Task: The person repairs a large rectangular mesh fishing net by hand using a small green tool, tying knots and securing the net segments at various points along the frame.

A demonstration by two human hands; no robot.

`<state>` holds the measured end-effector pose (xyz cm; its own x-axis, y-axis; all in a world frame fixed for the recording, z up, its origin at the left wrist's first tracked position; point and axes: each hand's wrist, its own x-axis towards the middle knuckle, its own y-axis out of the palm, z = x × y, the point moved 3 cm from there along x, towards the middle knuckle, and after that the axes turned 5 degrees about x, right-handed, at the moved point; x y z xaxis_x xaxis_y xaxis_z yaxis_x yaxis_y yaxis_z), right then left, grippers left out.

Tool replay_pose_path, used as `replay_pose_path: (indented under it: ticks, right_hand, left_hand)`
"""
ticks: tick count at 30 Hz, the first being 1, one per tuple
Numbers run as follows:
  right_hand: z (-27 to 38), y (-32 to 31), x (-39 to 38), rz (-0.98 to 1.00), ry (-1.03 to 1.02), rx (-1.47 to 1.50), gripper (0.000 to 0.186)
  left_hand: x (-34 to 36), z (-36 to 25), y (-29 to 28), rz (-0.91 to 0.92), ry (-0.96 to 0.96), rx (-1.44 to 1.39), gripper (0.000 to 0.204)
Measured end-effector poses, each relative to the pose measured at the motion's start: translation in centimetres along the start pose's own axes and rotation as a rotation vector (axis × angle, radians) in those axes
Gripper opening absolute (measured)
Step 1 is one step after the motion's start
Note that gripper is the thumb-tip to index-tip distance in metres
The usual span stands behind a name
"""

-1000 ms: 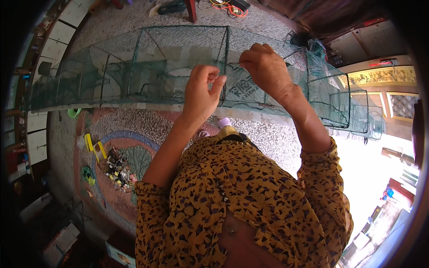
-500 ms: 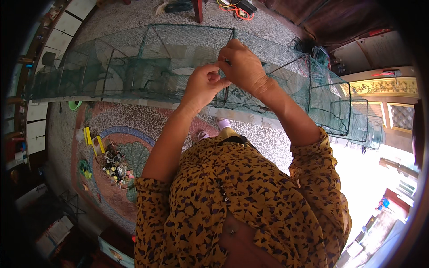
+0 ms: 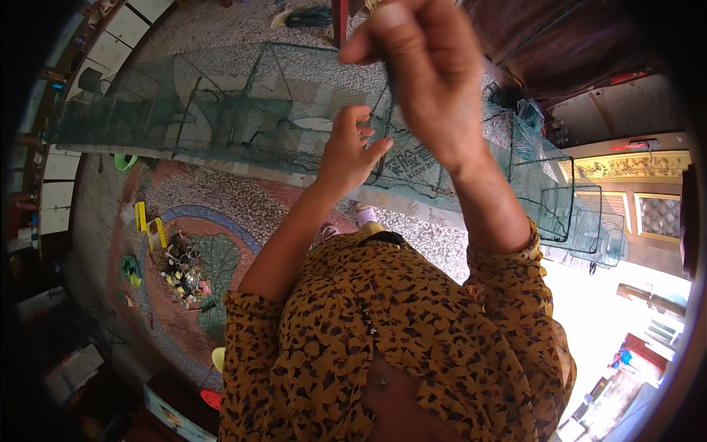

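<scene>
A long green mesh fish trap (image 3: 294,110) with dark rectangular wire frames stretches across in front of me. My left hand (image 3: 345,156) is over its near middle, thumb apart from curled fingers, and I see nothing held there. Higher and nearer to the view, my right hand (image 3: 434,77) is raised above the trap with its fingers bent and drawn together in a pinch. Whatever it pinches, if anything, is too fine or hidden to make out. The mesh behind the hands is partly covered by them.
On the patterned floor at left lie a pile of small mixed items (image 3: 185,269), yellow pieces (image 3: 156,234) and a green ring (image 3: 125,161). A red post (image 3: 339,22) stands beyond the trap. A framed panel (image 3: 626,166) is at right, with bright light below it.
My hands, close together over the trap before, are now apart. The right hand has risen toward the view, while the left stays low with its fingers loosened.
</scene>
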<state>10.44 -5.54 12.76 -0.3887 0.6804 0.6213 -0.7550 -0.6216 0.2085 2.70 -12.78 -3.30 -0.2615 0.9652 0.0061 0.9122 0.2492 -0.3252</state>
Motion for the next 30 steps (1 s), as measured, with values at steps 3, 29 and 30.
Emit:
replay_pose_path:
  ticks: [3,29,30]
  right_hand:
    - [6.1,-2.2,0.8,0.086,-0.095,0.154,0.020]
    - [-5.2,-8.2,-8.8,0.413,0.304,-1.153,0.006]
    - [-5.6,-8.2,-9.1,0.368,0.312,-1.092,0.007]
  left_hand:
    - [-0.4,-1.9,-0.4,-0.019,0.125,0.151,0.060]
    - [-0.4,-0.3,-0.7,-0.166,0.152,0.195,0.025]
    - [-0.4,0.0,-0.7,-0.158,0.121,0.195,0.026]
